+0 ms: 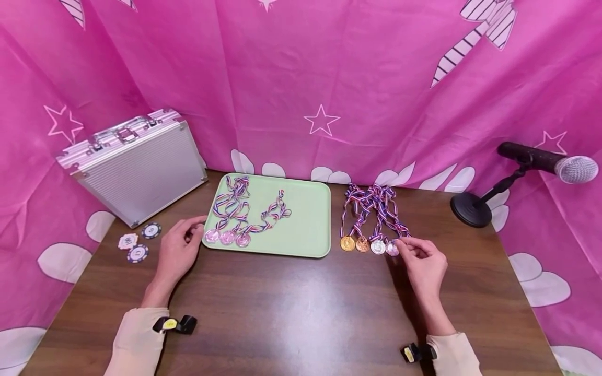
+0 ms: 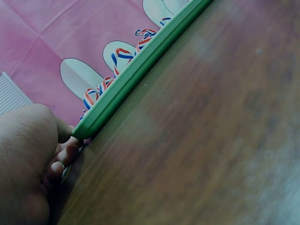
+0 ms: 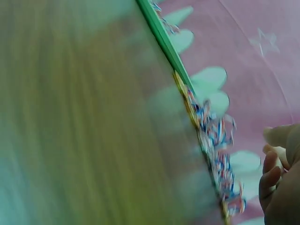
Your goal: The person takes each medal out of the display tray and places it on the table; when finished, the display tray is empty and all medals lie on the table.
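My left hand (image 1: 178, 245) grips the left edge of a green tray (image 1: 301, 230), thumb at the rim and fingers curled below it in the left wrist view. Inside the tray are three shiny medals (image 1: 228, 238) in a row, their red, white and blue ribbons (image 1: 230, 206) trailing toward the back. Right of the tray, several more medals lie side by side: a gold medal (image 1: 347, 243), a bronze one (image 1: 362, 244) and silvery ones (image 1: 378, 247). My right hand (image 1: 427, 263) is beside the rightmost medal, fingers loosely bent and holding nothing.
A silver metal case (image 1: 141, 172) stands at the back left, with poker chips (image 1: 138, 253) in front of it. At the back right is a microphone (image 1: 576, 169) on a black stand (image 1: 471, 210). A pink curtain (image 1: 282, 94) hangs behind the wooden table (image 1: 282, 313).
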